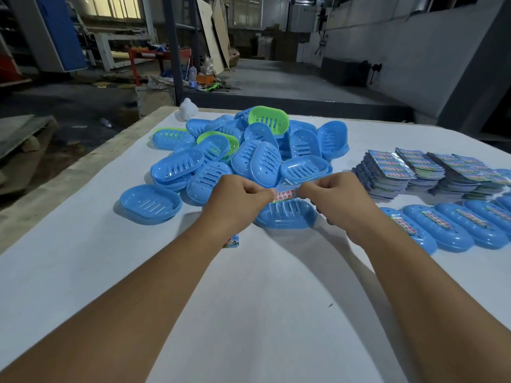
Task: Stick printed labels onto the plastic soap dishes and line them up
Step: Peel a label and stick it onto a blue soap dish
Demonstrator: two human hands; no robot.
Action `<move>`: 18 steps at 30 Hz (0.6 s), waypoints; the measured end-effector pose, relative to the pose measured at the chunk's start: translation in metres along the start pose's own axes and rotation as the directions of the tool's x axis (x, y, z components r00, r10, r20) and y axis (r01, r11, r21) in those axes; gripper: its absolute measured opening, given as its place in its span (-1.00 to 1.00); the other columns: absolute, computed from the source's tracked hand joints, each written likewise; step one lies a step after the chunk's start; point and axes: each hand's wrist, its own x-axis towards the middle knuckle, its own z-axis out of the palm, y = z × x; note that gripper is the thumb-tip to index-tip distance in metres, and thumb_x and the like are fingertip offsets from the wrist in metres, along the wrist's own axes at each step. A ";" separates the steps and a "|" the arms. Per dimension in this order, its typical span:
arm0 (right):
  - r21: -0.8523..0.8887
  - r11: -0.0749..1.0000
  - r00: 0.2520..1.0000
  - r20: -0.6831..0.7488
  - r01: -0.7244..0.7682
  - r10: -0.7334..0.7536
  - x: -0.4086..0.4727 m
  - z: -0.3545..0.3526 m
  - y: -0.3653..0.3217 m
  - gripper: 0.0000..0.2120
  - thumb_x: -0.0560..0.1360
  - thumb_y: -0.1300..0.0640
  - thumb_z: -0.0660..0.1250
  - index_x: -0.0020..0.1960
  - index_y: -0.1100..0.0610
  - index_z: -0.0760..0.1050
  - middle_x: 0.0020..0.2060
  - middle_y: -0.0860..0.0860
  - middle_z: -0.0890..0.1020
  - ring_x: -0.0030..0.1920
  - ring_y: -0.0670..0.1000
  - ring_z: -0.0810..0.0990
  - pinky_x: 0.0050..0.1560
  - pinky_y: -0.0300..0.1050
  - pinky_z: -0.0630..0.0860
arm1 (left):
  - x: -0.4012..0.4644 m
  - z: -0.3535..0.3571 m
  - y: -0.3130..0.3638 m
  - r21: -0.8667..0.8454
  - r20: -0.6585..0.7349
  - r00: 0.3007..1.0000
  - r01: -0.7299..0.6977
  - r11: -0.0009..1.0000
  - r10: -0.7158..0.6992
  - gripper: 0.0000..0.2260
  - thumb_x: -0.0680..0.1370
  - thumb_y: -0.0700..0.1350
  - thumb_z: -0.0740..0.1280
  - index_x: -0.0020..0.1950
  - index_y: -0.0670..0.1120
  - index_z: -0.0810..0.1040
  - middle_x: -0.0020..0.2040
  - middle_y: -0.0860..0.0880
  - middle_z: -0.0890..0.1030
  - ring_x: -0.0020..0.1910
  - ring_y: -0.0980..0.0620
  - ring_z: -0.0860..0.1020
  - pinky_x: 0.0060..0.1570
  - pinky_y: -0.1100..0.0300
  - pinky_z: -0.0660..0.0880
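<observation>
A printed label (284,195) is stretched between my two hands just above a blue soap dish (286,215) that lies on the white table (262,299). My left hand (237,200) pinches the label's left end and my right hand (331,196) pinches its right end. Behind them lies a heap of blue and green soap dishes (249,150). A row of labelled blue dishes (448,228) lines up at the right. Stacks of printed labels (414,172) sit behind that row.
A single blue dish (150,204) lies apart at the left of the heap. A label scrap (231,241) peeks out beside my left forearm. A small white object (188,109) stands at the table's far edge. Beyond is a workshop floor with clutter.
</observation>
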 end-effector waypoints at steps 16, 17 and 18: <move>-0.514 0.853 0.981 -0.099 0.093 -0.167 0.000 0.013 0.008 -0.63 0.27 -0.18 0.48 -0.51 0.05 0.51 -0.54 -0.04 0.57 -0.37 0.02 0.56 -0.42 -0.15 0.39 | 0.001 0.008 0.006 0.556 -0.067 0.970 -0.158 0.816 0.234 -0.74 0.32 0.29 0.45 -0.25 0.12 0.61 -0.29 0.11 0.58 -0.18 0.01 0.57 -0.24 0.17 0.37; -0.541 0.835 0.978 -0.099 0.103 -0.185 0.000 0.014 0.007 -0.61 0.27 -0.20 0.47 -0.52 0.05 0.49 -0.55 -0.04 0.56 -0.38 0.03 0.56 -0.43 -0.16 0.36 | 0.001 0.008 0.005 0.558 -0.068 0.968 -0.165 0.813 0.243 -0.72 0.32 0.30 0.45 -0.22 0.11 0.59 -0.26 0.11 0.58 -0.16 0.00 0.57 -0.22 0.17 0.37; -0.560 0.821 0.976 -0.097 0.108 -0.194 0.000 0.014 0.007 -0.60 0.27 -0.22 0.47 -0.51 0.05 0.49 -0.55 -0.04 0.56 -0.38 0.02 0.55 -0.43 -0.16 0.34 | 0.001 0.007 0.004 0.556 -0.067 0.966 -0.170 0.813 0.248 -0.71 0.33 0.31 0.44 -0.20 0.12 0.57 -0.23 0.10 0.59 -0.14 0.00 0.57 -0.22 0.16 0.37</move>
